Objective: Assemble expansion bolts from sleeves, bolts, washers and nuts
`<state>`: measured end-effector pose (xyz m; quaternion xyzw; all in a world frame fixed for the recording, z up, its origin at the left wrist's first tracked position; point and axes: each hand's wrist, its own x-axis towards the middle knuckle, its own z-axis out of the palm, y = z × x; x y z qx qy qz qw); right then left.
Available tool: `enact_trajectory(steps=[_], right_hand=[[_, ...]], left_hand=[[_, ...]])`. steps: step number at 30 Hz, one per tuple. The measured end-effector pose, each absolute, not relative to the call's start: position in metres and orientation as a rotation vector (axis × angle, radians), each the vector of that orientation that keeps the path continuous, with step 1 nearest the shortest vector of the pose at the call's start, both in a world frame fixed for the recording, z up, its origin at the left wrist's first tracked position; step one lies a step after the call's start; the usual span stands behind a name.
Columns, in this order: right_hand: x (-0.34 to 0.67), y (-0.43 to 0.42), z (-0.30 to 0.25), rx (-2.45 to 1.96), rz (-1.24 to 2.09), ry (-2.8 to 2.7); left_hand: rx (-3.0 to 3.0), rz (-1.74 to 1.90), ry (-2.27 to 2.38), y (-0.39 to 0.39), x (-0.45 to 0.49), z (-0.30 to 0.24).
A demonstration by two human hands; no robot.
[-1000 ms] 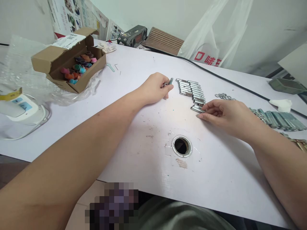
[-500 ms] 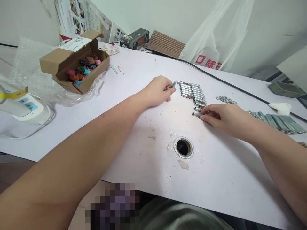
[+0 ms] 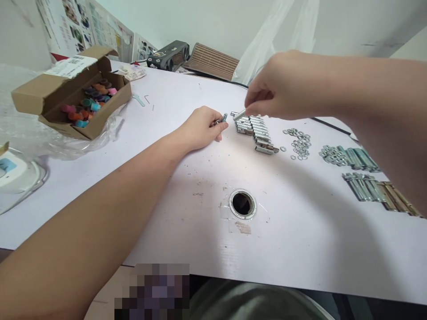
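My left hand rests on the white table, fingers closed around a metal bolt whose end sticks up past the fingertips. Higher up, my right hand pinches a silver metal sleeve between thumb and fingers. The sleeve slants toward the bolt but stays apart from it. Below and beside the right hand lies a staggered row of similar metal sleeves. Loose washers are scattered to the right of that row.
Nuts, bolts and brass-coloured pieces lie grouped at the right. A round hole opens in the tabletop. At the left stand a cardboard box of coloured caps and a white device; a plastic bag hangs behind.
My right hand has lifted a sleeve from the near end of the row and carried it up and left toward the left hand. The left hand keeps its hold; the view has shifted right.
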<state>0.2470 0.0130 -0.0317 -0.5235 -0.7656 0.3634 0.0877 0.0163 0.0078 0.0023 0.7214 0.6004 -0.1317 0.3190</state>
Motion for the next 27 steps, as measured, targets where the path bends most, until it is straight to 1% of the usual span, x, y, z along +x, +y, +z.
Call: enact_trajectory(steps=[3,15,22,27], right_hand=[[0.235,0.021,-0.030,-1.496,1.062,-2.256],[0.203,0.024,-0.031,-1.565,0.957,-2.178],[0.204,0.026,-0.045,-1.436,1.061,-2.055],[0.203,0.018,-0.058,-1.482,1.042,-2.024]], left_hand=[[1.878,-0.336,1.575,0.009,0.014,0.001],[1.860,-0.318,1.506,0.008,0.011,-0.001],[1.849,-0.315,1.506,0.010,0.008,-0.001],[1.834,-0.291,1.488,0.010,0.006,-0.003]])
